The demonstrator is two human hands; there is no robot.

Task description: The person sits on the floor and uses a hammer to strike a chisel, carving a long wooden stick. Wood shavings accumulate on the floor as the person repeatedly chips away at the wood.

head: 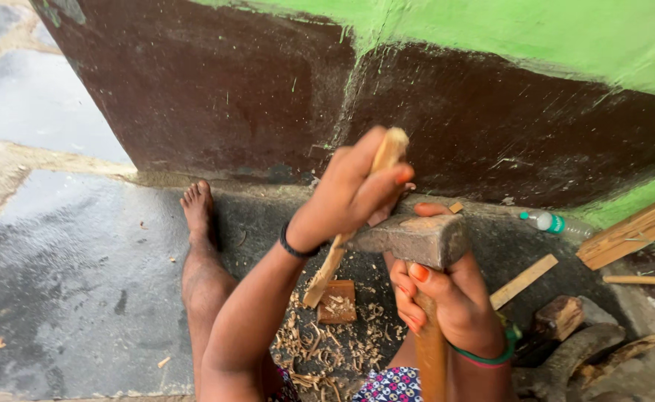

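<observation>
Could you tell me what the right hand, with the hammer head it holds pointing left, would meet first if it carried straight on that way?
Most likely the wooden stick that the left hand holds upright: the hammer head in the right hand sits right beside it, seemingly touching or nearly so, though depth is unclear.

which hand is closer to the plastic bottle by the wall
Right. The right hand, gripping the hammer handle just under its head, sits a little left of and below the plastic bottle. The left hand, holding the wooden stick, is farther left.
</observation>
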